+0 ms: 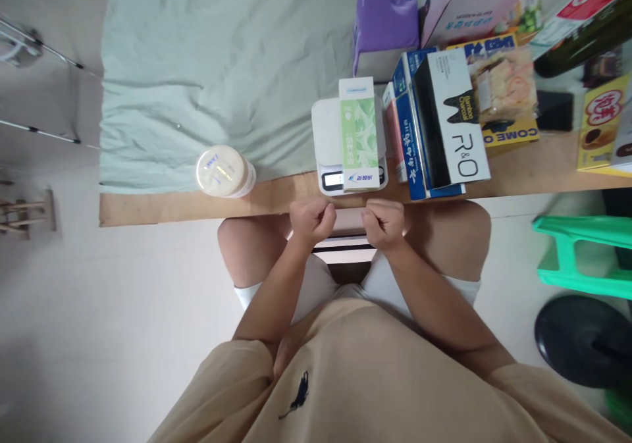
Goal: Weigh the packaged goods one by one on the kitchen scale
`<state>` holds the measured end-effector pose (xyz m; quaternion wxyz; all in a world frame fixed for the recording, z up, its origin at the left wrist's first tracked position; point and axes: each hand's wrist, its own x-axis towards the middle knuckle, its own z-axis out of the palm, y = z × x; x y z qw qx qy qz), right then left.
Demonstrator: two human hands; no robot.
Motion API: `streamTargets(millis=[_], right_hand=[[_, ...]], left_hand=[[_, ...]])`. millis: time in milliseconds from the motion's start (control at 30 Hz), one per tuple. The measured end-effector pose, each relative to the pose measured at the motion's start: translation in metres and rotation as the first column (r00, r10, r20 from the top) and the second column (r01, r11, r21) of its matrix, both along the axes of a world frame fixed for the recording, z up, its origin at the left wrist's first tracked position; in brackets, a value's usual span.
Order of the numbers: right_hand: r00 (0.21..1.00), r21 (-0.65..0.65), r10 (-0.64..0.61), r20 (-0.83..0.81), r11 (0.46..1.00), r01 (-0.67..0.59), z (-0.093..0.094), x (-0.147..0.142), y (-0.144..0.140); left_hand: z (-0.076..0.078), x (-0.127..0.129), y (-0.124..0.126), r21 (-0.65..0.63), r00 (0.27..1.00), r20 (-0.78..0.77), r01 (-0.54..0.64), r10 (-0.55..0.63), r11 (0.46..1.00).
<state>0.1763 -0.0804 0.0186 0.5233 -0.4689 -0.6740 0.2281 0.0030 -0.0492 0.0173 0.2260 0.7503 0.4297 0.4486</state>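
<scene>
Both hands are curled into loose fists at the table [148,210] edge, mid-frame — the left hand [313,222] and the right hand [384,223] stand apart, nothing visible in either. Just above them, upper centre, a green-and-white box [359,133] lies on a kitchen scale [326,130].

Black-and-white box [457,114]: "R&O" in large letters, "Bamboo Charcoal" in small yellow ones.
Blue box [412,133]: white Chinese characters, "云南白药牙膏"; the finer print is too small.
Yellow packaging [516,133]: "COME O", the rest covered.
Green-and-white box [359,133]: blue Chinese brand name, seemingly "冷酸灵".
Scale [326,127]: lit display, digits too faint to read.
Jar lid [217,170]: yellow and blue markings, illegible.
Pink box [469,8]: blue Chinese characters, blurred.
</scene>
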Motion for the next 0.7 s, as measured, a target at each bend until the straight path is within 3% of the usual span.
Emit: streamTargets(millis=[267, 433, 567, 700], right_hand=[[0.992, 0.087, -0.12, 0.048, 0.99, 0.115, -0.01, -0.007, -0.003], [0.959, 0.155, -0.282, 0.009, 0.948, 0.278, -0.011, -0.008, -0.016], [0.952, 0.07, -0.281, 0.117, 0.959, 0.275, -0.008, -0.01, -0.013], [0.989, -0.161, -0.116, 0.093, 0.978, 0.13, -0.006, -0.013, 0.0]], left_hand=[[-0.005, 0.0, 0.0, 0.051, 1.0, 0.028, -0.011, 0.01, 0.999], [0.0, 0.003, -0.01, 0.109, 0.981, 0.169, -0.117, 0.098, 0.987], [0.013, 0.013, -0.016, 0.053, 0.945, 0.273, -0.202, 0.18, 0.978], [0.014, 0.033, -0.015, -0.137, 0.981, 0.164, -0.082, 0.105, 0.987]])
